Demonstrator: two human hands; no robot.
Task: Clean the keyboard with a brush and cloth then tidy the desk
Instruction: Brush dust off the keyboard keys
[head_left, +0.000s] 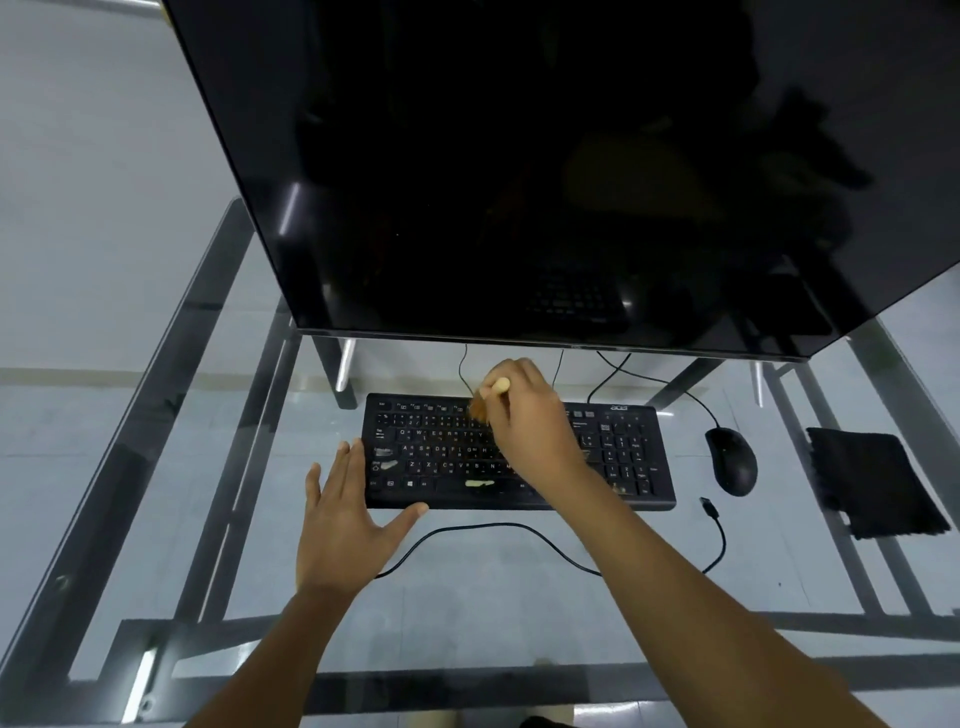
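While right hand (530, 415) grips brush (485, 401) over acer keyboard (519, 452), left hand (343, 519) spread flat.

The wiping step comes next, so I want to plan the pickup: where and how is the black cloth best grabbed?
The cloth lies flat on the glass desk, right of the mouse. Pinch its near corner from above with the right hand, probably after putting down the brush.

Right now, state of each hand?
Left hand: open, flat at the keyboard left edge, holding nothing.
Right hand: shut on the brush, bristles on the top key rows.
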